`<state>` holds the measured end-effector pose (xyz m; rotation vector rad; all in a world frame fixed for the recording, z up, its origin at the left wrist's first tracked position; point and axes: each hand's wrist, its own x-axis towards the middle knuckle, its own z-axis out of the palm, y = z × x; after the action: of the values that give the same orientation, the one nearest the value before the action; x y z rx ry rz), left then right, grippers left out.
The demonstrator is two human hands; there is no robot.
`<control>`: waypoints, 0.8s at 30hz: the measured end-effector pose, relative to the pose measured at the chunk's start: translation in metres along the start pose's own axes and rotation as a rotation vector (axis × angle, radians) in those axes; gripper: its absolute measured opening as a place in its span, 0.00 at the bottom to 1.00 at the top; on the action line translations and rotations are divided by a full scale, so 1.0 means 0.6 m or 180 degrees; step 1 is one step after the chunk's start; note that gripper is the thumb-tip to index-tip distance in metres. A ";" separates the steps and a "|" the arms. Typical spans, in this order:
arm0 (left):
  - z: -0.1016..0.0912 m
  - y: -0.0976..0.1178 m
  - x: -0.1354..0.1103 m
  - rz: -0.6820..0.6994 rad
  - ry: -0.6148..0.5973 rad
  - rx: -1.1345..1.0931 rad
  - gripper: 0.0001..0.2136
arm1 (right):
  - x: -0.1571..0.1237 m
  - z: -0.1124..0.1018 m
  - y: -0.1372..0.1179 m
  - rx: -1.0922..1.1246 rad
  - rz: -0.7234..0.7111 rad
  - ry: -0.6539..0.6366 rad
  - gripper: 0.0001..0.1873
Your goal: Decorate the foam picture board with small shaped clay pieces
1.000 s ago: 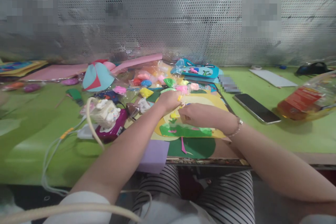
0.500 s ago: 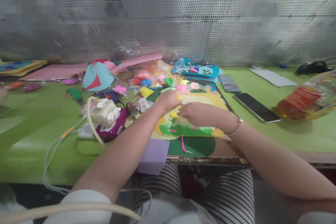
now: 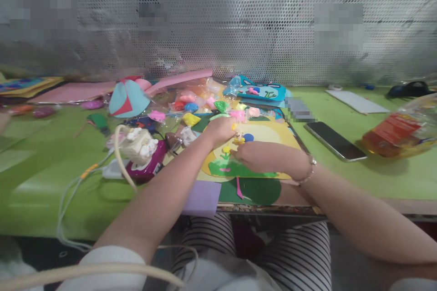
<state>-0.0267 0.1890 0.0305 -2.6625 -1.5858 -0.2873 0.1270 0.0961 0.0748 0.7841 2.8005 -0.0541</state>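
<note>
Right hand [image 3: 255,156] has slid back a bit, just right of the yellow flower [image 3: 226,149] on the yellow card [image 3: 269,132], nearer than the left hand [image 3: 222,130] behind the flower, and I can't tell if either grip holds anything.

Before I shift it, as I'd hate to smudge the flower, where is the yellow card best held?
Probably pinch the yellow card by its upper right border, coming from the right: it lies flat, that border looks bare, and the yellow flower sits farther left.
</note>
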 end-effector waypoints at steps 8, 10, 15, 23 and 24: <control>0.001 0.001 -0.001 -0.0004 0.0039 -0.0003 0.16 | 0.002 0.023 -0.006 -0.0222 0.0207 0.0277 0.12; 0.000 0.002 -0.001 -0.0005 0.0049 -0.0006 0.16 | 0.002 0.023 -0.010 -0.0321 0.0205 0.0290 0.12; -0.003 0.002 -0.001 -0.0022 0.0009 -0.0038 0.16 | 0.001 0.015 -0.010 -0.0340 0.0247 0.0263 0.12; -0.004 0.004 -0.002 -0.0038 -0.0011 -0.0028 0.16 | -0.001 0.018 -0.011 -0.0331 0.0127 0.0279 0.12; -0.004 0.004 -0.002 -0.0033 -0.0011 -0.0029 0.16 | -0.002 0.019 -0.012 -0.0325 0.0133 0.0284 0.13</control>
<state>-0.0254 0.1866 0.0326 -2.6637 -1.6035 -0.2912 0.1266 0.0884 0.0636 0.8398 2.8422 0.1333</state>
